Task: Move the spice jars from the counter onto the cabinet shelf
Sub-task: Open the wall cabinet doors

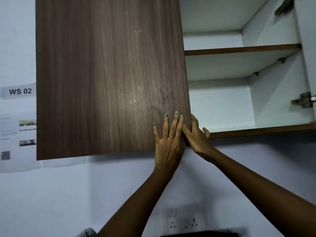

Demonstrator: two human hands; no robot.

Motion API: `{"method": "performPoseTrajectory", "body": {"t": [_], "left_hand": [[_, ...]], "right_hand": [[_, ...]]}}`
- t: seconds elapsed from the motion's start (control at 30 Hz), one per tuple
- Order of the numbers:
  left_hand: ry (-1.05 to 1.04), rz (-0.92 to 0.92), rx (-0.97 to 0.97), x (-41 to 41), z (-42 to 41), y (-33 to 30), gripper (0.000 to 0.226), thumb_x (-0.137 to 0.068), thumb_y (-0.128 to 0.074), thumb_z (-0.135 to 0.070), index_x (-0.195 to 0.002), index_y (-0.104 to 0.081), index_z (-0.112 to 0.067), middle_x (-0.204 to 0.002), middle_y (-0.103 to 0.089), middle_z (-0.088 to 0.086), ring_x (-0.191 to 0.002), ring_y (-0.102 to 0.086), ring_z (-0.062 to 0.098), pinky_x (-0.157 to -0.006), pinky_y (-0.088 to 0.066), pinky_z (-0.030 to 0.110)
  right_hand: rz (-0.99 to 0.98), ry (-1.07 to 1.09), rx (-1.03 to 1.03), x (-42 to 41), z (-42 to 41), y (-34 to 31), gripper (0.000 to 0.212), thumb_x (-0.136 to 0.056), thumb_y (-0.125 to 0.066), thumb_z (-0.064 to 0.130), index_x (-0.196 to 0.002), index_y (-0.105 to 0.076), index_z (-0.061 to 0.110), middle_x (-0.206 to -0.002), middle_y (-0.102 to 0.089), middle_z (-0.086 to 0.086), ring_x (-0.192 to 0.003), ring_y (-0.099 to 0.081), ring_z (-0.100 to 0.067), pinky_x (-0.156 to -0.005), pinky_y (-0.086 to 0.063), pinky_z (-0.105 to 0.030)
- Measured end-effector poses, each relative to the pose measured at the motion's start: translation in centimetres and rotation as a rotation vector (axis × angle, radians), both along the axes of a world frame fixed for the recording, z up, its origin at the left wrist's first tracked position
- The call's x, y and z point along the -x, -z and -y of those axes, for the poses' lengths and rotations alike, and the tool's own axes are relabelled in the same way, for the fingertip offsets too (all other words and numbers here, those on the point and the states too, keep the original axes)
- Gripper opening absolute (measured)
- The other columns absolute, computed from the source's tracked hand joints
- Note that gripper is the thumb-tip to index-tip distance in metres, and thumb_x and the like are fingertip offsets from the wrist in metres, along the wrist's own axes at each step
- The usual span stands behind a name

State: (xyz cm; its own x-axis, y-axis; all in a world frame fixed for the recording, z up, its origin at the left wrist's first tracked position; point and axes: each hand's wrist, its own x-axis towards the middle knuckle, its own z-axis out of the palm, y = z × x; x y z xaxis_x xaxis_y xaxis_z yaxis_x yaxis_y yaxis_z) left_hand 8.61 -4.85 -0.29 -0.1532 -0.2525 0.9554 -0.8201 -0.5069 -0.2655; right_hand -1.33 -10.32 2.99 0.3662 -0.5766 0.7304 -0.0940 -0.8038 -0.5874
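Looking up at the wall cabinet, we see our left hand [168,142] lying flat on the lower right corner of the brown wood-grain cabinet door [109,74], fingers [175,124] straight and slightly spread (green polish on the nails, a ring [171,135] on one finger). Our right hand [196,134] grips the door's free edge just beside it, thumb on the front, the other fingers curled behind the edge. To the right the cabinet stands open, showing a white interior with a brown-edged cabinet shelf [239,49] and a bottom board [259,129] below it. No spice jars show in this view. A "WS 02" label [19,91] and printed sheets [17,134] hang on the wall at left; a wall socket [184,223] sits low between our forearms.
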Motion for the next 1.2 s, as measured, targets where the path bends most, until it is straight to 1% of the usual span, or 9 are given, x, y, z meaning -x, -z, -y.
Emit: {"method": "performPoseTrajectory", "body": {"t": [0.13,0.3,0.4,0.53,0.63,0.77,0.87,1.1,1.2], "left_hand": [[-0.013,0.062,0.056,-0.2,0.6,0.2,0.080,-0.086,-0.063,-0.028,-0.149,-0.014,-0.016,-0.157,-0.022,0.007,-0.143,-0.023,0.031,-0.111,-0.023,0.058],[-0.062,0.042,0.056,0.7,0.0,0.2,0.069,-0.090,-0.054,-0.025,-0.149,-0.019,-0.017,-0.156,-0.027,0.005,-0.142,-0.028,0.030,-0.108,-0.030,0.057],[-0.105,0.071,0.035,1.4,-1.0,-0.1,0.064,-0.090,-0.049,-0.026,-0.148,-0.025,-0.017,-0.154,-0.031,0.006,-0.140,-0.033,0.032,-0.105,-0.037,0.057],[-0.159,0.036,0.001,3.4,-3.0,-0.5,0.072,-0.084,-0.067,-0.029,-0.146,-0.033,-0.017,-0.150,-0.039,0.007,-0.135,-0.040,0.033,-0.098,-0.045,0.055],[-0.147,-0.025,-0.001,5.4,-4.6,-0.6,0.074,-0.082,-0.070,-0.026,-0.145,-0.034,-0.015,-0.149,-0.041,0.009,-0.134,-0.042,0.035,-0.094,-0.048,0.056],[-0.103,-0.110,-0.030,7.2,-7.0,-0.6,0.080,-0.081,-0.072,-0.021,-0.147,-0.028,-0.013,-0.151,-0.036,0.014,-0.137,-0.035,0.040,-0.096,-0.045,0.059],[-0.053,-0.126,-0.062,8.1,-9.1,-0.5,0.080,-0.084,-0.069,-0.017,-0.149,-0.021,-0.012,-0.153,-0.031,0.016,-0.139,-0.029,0.042,-0.098,-0.042,0.062],[0.066,-0.114,-0.047,9.3,-13.7,-0.3,0.073,-0.087,-0.067,-0.016,-0.147,-0.027,-0.008,-0.150,-0.034,0.019,-0.139,-0.029,0.042,-0.098,-0.042,0.062],[0.135,-0.095,-0.055,9.6,-16.3,-0.2,0.073,-0.089,-0.065,-0.019,-0.148,-0.024,-0.008,-0.152,-0.031,0.019,-0.140,-0.026,0.042,-0.099,-0.041,0.063]], "right_hand": [[0.061,0.015,0.000,0.4,0.5,0.0,0.040,-0.098,-0.037,0.041,-0.132,-0.046,0.021,-0.120,-0.060,-0.004,-0.117,-0.042,-0.018,-0.110,-0.019,-0.037],[0.129,-0.055,-0.022,0.9,0.2,-0.1,0.029,-0.096,-0.046,0.036,-0.116,-0.058,0.018,-0.102,-0.067,-0.002,-0.109,-0.058,-0.024,-0.108,-0.032,-0.045],[0.183,-0.073,-0.021,1.4,-0.7,0.1,0.026,-0.096,-0.050,0.029,-0.112,-0.060,0.012,-0.103,-0.069,-0.006,-0.104,-0.061,-0.026,-0.105,-0.036,-0.049],[0.224,-0.127,-0.063,2.3,-2.6,0.6,0.028,-0.096,-0.049,0.025,-0.112,-0.058,0.004,-0.105,-0.066,-0.014,-0.105,-0.059,-0.032,-0.102,-0.039,-0.051],[0.261,-0.184,-0.089,3.4,-4.5,0.8,0.029,-0.096,-0.049,0.025,-0.112,-0.056,0.003,-0.106,-0.065,-0.017,-0.101,-0.060,-0.033,-0.090,-0.049,-0.052],[0.311,-0.230,-0.066,4.9,-7.2,1.4,0.023,-0.096,-0.050,0.024,-0.111,-0.056,0.007,-0.100,-0.066,-0.008,-0.091,-0.065,-0.025,-0.080,-0.056,-0.044],[0.336,-0.193,-0.040,5.8,-9.3,1.7,0.025,-0.095,-0.052,0.025,-0.112,-0.056,0.008,-0.098,-0.067,-0.008,-0.087,-0.064,-0.024,-0.073,-0.054,-0.036],[0.380,-0.109,0.030,7.3,-14.6,2.2,0.028,-0.095,-0.052,0.026,-0.116,-0.056,0.008,-0.104,-0.068,-0.010,-0.090,-0.064,-0.025,-0.077,-0.055,-0.042],[0.420,-0.055,0.040,7.6,-17.6,2.5,0.028,-0.095,-0.052,0.026,-0.116,-0.056,0.009,-0.104,-0.068,-0.009,-0.091,-0.065,-0.025,-0.076,-0.055,-0.037]]}}
